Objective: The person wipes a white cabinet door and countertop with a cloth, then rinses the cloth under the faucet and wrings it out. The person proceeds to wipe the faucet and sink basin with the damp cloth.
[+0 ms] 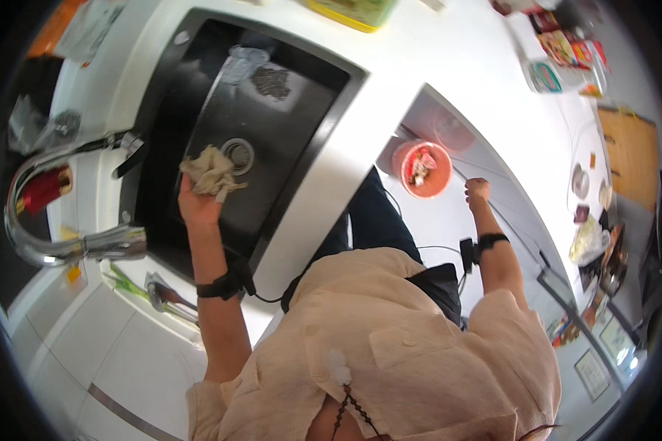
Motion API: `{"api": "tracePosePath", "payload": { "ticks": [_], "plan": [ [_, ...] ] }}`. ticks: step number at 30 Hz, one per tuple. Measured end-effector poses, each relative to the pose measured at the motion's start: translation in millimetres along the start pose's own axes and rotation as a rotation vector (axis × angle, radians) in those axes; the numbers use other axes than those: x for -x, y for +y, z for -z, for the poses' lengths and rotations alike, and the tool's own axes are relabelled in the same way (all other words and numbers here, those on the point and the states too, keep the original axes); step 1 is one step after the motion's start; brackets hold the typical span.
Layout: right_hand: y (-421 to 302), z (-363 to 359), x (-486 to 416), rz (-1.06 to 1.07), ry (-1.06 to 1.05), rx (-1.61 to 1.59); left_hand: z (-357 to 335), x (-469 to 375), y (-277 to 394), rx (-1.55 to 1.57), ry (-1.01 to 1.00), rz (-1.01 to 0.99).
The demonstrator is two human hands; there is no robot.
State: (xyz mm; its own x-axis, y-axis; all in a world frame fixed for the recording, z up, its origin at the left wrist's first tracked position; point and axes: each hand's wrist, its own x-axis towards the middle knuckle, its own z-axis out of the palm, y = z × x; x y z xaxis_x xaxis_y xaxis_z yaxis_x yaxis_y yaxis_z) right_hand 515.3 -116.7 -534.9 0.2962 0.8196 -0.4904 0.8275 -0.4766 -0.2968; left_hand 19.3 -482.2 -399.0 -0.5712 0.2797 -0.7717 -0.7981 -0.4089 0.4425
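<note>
A crumpled beige cloth (pixel 212 172) rests in my left hand (pixel 199 207), which is over the black sink basin (pixel 243 118) beside the round drain (pixel 237 156). Some of the cloth droops past the fingers. My right hand (pixel 478 189) hangs below the counter's edge, its fingers curled and nothing visible in them. Nearest to it is a pink bucket (pixel 447 182) on the floor, with red and whitish waste inside. A dark strainer plate (pixel 271 83) and a clear wrinkled plastic bag (pixel 245 63) lie at the basin's far end.
A chrome faucet (pixel 110 242) curves along the left side of the sink. A yellow-rimmed container (pixel 358 16) stands on the white counter (pixel 419 49) at the far side. Packaged goods (pixel 571 52) and a filled plastic bag (pixel 589 242) sit to the right.
</note>
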Motion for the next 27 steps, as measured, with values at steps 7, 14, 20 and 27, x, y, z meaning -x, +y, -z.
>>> {"api": "tracePosePath", "payload": {
  "ticks": [7, 14, 20, 27],
  "plan": [
    [-204.0, -9.7, 208.1, 0.925, -0.643, -0.314, 1.1, 16.3, 0.7, 0.12, -0.165, -0.113],
    [-298.0, -118.2, 378.0, 1.312, -1.278, -0.352, -10.8, 51.7, 2.0, 0.256, -0.272, -0.125],
    [-305.7, -171.5, 420.4, 0.675, -1.469, -0.484, 7.2, 40.6, -13.6, 0.208, -0.094, -0.307],
    [-282.5, -163.6, 480.4, 1.862, -0.75, -0.144, 22.6, 21.7, -22.4, 0.626, -0.527, -0.443]
  ]
}}
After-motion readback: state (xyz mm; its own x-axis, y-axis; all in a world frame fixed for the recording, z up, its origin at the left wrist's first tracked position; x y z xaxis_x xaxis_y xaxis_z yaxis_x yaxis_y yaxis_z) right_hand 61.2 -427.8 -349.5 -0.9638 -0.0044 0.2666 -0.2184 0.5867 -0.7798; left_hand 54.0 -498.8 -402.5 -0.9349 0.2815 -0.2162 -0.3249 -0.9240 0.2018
